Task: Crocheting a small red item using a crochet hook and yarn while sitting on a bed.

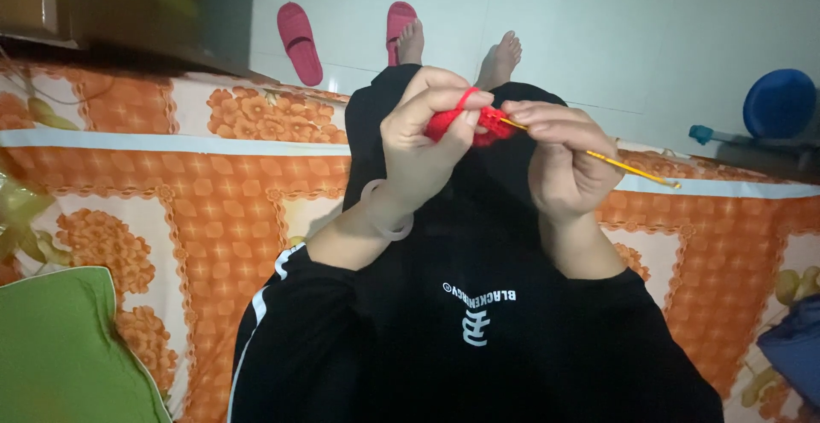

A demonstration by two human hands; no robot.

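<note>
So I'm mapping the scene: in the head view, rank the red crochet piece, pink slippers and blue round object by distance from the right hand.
From the right hand:
1. Red crochet piece, touching, just left.
2. Pink slippers, upper left on the floor.
3. Blue round object, far right; too close to the slippers to rank firmly.

Dim indoor light, brightest on the pale floor, dark clothing swallowing detail, slight softness throughout.

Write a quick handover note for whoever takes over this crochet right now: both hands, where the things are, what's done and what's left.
Left hand: fingers pinch the small red crochet piece, red yarn looped over the index finger.
Right hand: holds the yellow crochet hook, tip in the red piece, handle pointing right.
Work is held above the lap, over the orange floral bedsheet.
Done: only a small red patch is worked.
Left: cannot tell how much; the yarn ball is out of view.
</note>
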